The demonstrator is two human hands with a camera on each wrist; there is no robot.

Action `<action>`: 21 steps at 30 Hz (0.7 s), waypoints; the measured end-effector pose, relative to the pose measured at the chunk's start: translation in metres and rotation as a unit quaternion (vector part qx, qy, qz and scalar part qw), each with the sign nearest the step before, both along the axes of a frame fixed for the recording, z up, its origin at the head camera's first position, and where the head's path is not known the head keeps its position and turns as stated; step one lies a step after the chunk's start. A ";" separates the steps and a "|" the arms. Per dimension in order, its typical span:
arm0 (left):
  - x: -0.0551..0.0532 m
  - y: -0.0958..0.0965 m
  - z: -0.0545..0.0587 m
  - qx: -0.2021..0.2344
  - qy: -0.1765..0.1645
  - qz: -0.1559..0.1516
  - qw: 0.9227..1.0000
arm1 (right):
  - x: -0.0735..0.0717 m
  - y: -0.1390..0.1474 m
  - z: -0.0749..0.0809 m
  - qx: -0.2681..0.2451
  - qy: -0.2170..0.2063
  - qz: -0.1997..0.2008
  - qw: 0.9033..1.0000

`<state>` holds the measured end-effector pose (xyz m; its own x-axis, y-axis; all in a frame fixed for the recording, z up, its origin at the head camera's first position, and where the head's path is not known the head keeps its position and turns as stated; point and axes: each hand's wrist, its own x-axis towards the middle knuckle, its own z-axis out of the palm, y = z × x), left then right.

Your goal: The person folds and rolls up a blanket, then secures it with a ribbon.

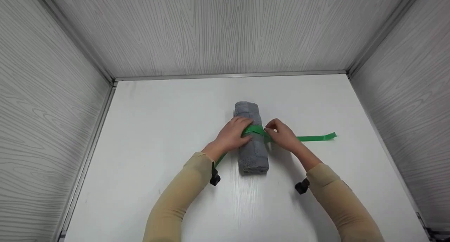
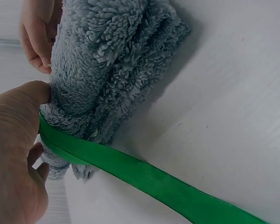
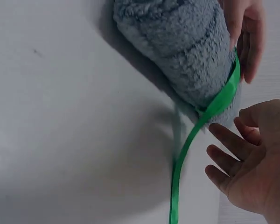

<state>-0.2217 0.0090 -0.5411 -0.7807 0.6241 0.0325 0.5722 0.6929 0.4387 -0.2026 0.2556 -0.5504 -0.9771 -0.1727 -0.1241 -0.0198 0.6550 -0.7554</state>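
Observation:
A grey, fluffy rolled towel (image 1: 254, 154) lies lengthwise on the white table. A green ribbon (image 1: 255, 129) crosses over its middle, one tail trailing right and the other running toward the left wrist. My left hand (image 1: 233, 132) rests on the roll's left side, thumb and fingers spread on either side of the ribbon. Just off the right side, my right hand (image 1: 281, 133) hovers with bent fingers. In the right wrist view, the right hand's fingertips (image 3: 214, 128) sit close beside the ribbon (image 3: 219, 102), with nothing between thumb and index finger.
The white table (image 1: 158, 129) is bounded by grey wood-grain panels (image 1: 218, 31) at the back and both sides. The ribbon's right tail (image 1: 316, 138) lies flat on the tabletop with its end bent up. Small black devices (image 1: 215, 178) hang at both wrists.

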 end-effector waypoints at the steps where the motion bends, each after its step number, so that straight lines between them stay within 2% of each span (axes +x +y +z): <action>1: 0.000 0.000 0.000 0.002 -0.002 0.000 1.000 | 0.000 -0.004 -0.001 -0.006 -0.003 -0.003 1.000; 6: -0.002 0.002 0.000 -0.003 -0.012 0.000 1.000 | 0.003 -0.010 -0.004 -0.010 -0.011 -0.019 1.000; 15: -0.004 0.002 0.002 -0.004 -0.033 0.006 0.999 | 0.010 -0.007 -0.005 -0.039 -0.017 0.036 0.998; 21: -0.005 0.002 0.002 0.003 -0.049 0.014 0.999 | 0.011 -0.008 -0.009 -0.033 -0.021 0.039 0.998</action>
<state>-0.2267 0.0114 -0.5393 -0.7970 0.6025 -0.0419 0.5068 0.7050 0.4960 -0.1919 0.2479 -0.5593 -0.9543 -0.2582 -0.1504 -0.0367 0.6009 -0.7985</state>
